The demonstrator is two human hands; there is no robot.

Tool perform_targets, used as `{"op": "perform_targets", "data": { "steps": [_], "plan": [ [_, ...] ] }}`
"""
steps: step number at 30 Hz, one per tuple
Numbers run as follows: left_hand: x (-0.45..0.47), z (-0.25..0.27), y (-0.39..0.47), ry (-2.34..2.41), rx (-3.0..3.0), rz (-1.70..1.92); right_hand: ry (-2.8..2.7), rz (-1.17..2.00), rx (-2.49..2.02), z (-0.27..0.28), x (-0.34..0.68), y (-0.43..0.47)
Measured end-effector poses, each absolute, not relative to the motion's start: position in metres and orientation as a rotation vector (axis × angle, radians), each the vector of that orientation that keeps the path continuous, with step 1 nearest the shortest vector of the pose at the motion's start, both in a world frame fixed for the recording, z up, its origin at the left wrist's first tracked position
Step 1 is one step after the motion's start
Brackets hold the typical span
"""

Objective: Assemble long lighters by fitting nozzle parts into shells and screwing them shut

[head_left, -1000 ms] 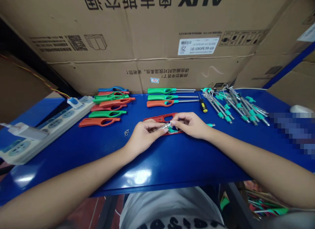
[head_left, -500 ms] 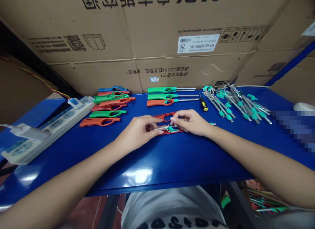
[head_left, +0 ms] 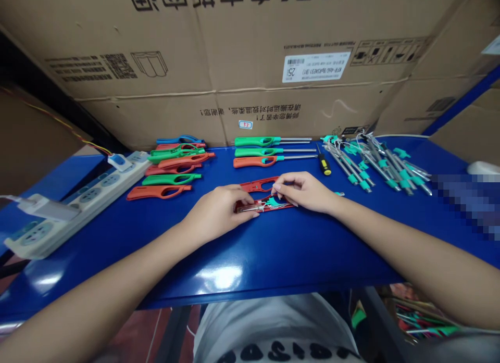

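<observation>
A red lighter casing half (head_left: 287, 207) lies on the blue table with a teal trigger (head_left: 272, 202), white wires and a clear fuel tank (head_left: 250, 208) in it. My left hand (head_left: 221, 209) is closed around its handle end, thumb and fingers on either side of the tank. With fingers pinched together, my right hand (head_left: 307, 192) is at the trigger and wires; its fingertips hide what they grip. Just behind lies a second red casing half (head_left: 255, 186), partly covered by my right fingers. A teal tip (head_left: 339, 193) shows beyond my right hand.
Finished-looking lighters (head_left: 258, 161) lie behind my hands, beside a yellow-black screwdriver (head_left: 324, 165). Several coloured casings (head_left: 160, 191) are at left, near a power strip (head_left: 91, 193). Metal lighter tubes with teal parts (head_left: 385, 167) are piled at right. A cardboard wall (head_left: 250, 50) stands behind the table.
The fuel tank, tilted above the casing before, now sits lower along its handle end under my left hand. My right hand has stayed almost in place at the trigger.
</observation>
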State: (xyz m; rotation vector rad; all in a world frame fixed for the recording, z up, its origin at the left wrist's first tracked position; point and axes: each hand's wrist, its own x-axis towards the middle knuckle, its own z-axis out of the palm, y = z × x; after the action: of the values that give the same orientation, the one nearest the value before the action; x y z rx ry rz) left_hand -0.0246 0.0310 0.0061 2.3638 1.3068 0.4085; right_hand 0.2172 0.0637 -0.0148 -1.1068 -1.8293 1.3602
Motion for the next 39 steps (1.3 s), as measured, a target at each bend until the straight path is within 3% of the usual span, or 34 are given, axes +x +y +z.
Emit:
{"op": "perform_targets", "data": {
  "steps": [15, 26, 39],
  "plan": [
    [-0.027, 0.005, 0.030, 1.149, 2.505, 0.407, -2.181, 1.099, -0.878, -0.024, 0.223, 0.059],
    [-0.024, 0.004, 0.028, 1.188, 2.482, 0.434, -2.482, 0.595, -0.573, -0.013, 0.222, 0.049],
    [-0.027, -0.002, 0.034, 1.162, 2.382, 0.536, -2.687, 0.157, -0.570, -0.015, 0.227, 0.042]
  ]
}}
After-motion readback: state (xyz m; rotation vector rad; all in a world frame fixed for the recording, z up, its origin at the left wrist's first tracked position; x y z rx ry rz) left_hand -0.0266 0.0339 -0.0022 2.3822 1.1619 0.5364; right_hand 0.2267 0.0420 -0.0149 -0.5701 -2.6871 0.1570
